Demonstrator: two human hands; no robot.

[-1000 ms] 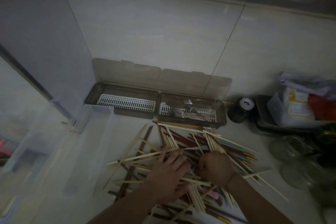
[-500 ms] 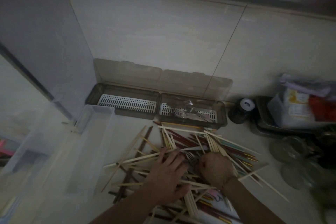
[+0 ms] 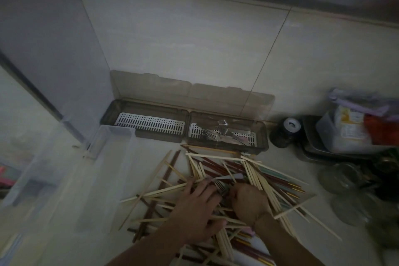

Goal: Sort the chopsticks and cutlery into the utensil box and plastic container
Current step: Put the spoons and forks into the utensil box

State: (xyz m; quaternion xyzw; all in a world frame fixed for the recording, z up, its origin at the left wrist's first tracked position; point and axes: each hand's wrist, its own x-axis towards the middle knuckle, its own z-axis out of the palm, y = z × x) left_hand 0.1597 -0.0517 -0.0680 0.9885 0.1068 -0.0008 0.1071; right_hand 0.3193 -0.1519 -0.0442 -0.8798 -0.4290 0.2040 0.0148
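Note:
A loose pile of pale wooden, dark brown and coloured chopsticks lies on the counter. My left hand rests flat on the pile with its fingers spread. Just right of it, my right hand is curled into a fist and grips a metal fork, whose tines stick out towards the left hand. The smoky-brown utensil box stands open against the wall. Its left compartment holds only the white slotted insert, while its right one holds several forks. A clear plastic container sits at the left.
A dark jar with a white lid stands right of the box. Behind it is a metal tray with packets and a tub, and glass jars crowd the right edge. A grey panel walls off the left.
The fork's tines have come into view between my hands as the right hand draws it out of the pile. A few chopsticks shifted. My left hand stays pressed on the pile.

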